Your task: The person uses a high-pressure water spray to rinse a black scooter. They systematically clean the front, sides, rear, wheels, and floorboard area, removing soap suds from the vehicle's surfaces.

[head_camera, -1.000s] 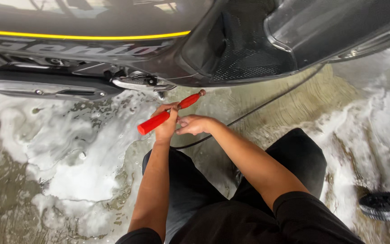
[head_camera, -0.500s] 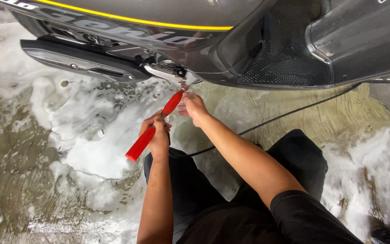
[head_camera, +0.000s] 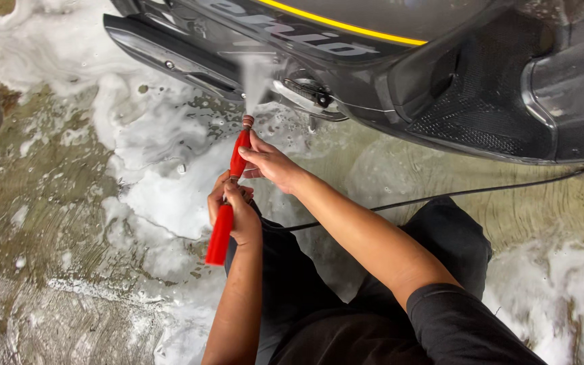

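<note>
A red spray wand (head_camera: pixel 223 226) with a brass-coloured nozzle points up at the underside of a dark grey scooter (head_camera: pixel 386 74) with a yellow stripe. My left hand (head_camera: pixel 234 206) grips the wand's lower part. My right hand (head_camera: pixel 268 162) holds it higher up, just below the nozzle. A fan of water leaves the nozzle and strikes the scooter's lower body beside the footrest. A thin black hose (head_camera: pixel 454 195) runs from my hands off to the right.
White foam (head_camera: pixel 150 182) covers the wet concrete floor left of my hands and at the lower right. My knees in black trousers (head_camera: pixel 319 284) are bent below the arms. The scooter's textured footboard (head_camera: pixel 481 101) lies at the upper right.
The wand has swung from slanting right to nearly upright and now sprays water. The view has shifted, so the scooter sits further right and up in the frame.
</note>
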